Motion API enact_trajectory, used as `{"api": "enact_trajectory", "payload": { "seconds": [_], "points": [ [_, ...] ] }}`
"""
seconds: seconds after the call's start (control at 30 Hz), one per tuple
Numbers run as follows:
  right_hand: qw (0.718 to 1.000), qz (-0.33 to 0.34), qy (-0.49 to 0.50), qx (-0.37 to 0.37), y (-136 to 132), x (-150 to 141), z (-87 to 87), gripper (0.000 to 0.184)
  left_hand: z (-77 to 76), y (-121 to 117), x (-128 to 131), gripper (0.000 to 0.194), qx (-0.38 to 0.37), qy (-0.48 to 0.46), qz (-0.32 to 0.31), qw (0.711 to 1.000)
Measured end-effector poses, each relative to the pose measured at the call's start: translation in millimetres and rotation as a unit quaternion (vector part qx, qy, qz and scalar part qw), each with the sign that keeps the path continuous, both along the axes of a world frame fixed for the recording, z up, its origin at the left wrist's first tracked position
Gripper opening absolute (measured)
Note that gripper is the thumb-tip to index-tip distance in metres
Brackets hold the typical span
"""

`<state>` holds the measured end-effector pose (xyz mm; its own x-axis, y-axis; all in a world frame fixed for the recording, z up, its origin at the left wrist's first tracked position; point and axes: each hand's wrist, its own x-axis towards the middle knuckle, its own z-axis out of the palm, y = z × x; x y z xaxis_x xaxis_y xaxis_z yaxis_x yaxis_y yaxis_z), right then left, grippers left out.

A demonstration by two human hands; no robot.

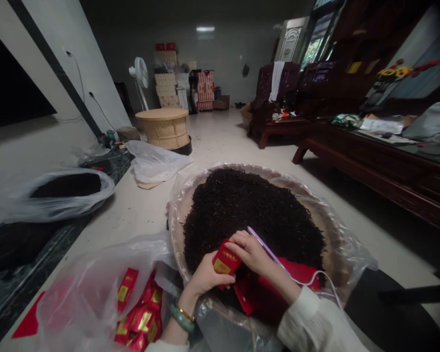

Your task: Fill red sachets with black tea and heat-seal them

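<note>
A wide shallow basket (pixel 326 210) lined with clear plastic holds a big heap of dark loose tea leaves (pixel 253 210). At its near edge my left hand (pixel 205 275) grips a small red and gold packet (pixel 225 260). My right hand (pixel 251 252) is closed over the packet's top, fingers pinched at it. A thin purple stick (pixel 262 244) juts out past my right hand, over the leaves. A white cable (pixel 315 281) runs along my right sleeve. More flat red packets (pixel 297 271) lie under my right forearm.
A clear bag (pixel 95 293) at lower left holds several filled red packets (pixel 143 318). Another plastic-lined container of dark leaves (pixel 68 188) sits at left. A round wooden tub (pixel 165 127), a fan (pixel 141 73), stacked boxes (pixel 166 83) and dark wooden furniture (pixel 370 156) stand beyond.
</note>
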<state>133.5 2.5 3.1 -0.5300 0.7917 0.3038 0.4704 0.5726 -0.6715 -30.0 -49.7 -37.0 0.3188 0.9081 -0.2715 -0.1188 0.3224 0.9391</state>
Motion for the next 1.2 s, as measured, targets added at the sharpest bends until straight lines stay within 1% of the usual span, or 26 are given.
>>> {"api": "enact_trajectory", "payload": {
  "seconds": [0.07,0.13,0.23,0.3,0.37,0.43,0.47,0.5,0.57,0.7,0.77,0.87,1.03,1.2],
  "points": [
    [1.0,0.004,0.011,-0.006,1.1,5.5,5.5,0.041,-2.5,0.0,-3.7,0.055,-0.005,-0.01,-0.004,1.0],
    [0.999,0.022,0.031,-0.006,3.9,12.1,13.4,0.035,-5.4,-0.1,-8.0,0.06,-0.014,-0.019,-0.009,1.0],
    [0.995,0.097,0.025,-0.028,9.9,19.1,28.1,0.025,-8.1,0.2,-13.4,0.064,-0.021,-0.017,-0.02,0.999],
    [0.985,0.16,-0.009,-0.063,13.2,20.2,38.6,0.022,-8.0,0.7,-15.6,0.066,-0.026,-0.009,-0.038,0.999],
    [0.969,0.214,-0.041,-0.119,15.1,18.9,47.2,0.023,-6.9,1.0,-17.0,0.066,-0.027,0.003,-0.062,0.998],
    [0.947,0.257,-0.066,-0.183,15.6,15.9,51.2,0.025,-5.8,0.7,-18.3,0.064,-0.024,0.017,-0.083,0.996],
    [0.937,0.268,-0.078,-0.211,15.6,13.9,51.1,0.026,-5.5,0.2,-19.0,0.063,-0.024,0.022,-0.092,0.995],
    [0.931,0.27,-0.089,-0.229,15.4,11.7,49.8,0.026,-5.5,-0.4,-19.7,0.063,-0.026,0.026,-0.098,0.995],
    [0.934,0.253,-0.104,-0.229,14.5,7.2,44.8,0.024,-6.2,-2.0,-21.1,0.064,-0.035,0.028,-0.1,0.994],
    [0.958,0.216,-0.111,-0.154,12.2,1.6,36.0,0.019,-8.4,-4.1,-23.0,0.064,-0.038,0.031,-0.093,0.994],
    [0.962,0.211,-0.101,-0.14,12.1,2.0,36.0,0.019,-9.2,-3.8,-23.1,0.064,-0.035,0.034,-0.087,0.995],
    [0.963,0.206,-0.078,-0.152,12.9,3.7,38.9,0.021,-10.6,-2.5,-23.0,0.066,-0.035,0.028,-0.075,0.996],
    [0.954,0.223,-0.097,-0.175,10.5,0.1,37.4,0.024,-13.4,-3.3,-23.9,0.063,-0.025,0.034,-0.071,0.997],
    [0.958,0.222,-0.09,-0.16,7.4,-3.2,34.5,0.028,-15.1,-5.7,-24.3,0.064,-0.03,0.03,-0.072,0.996]
  ]
}}
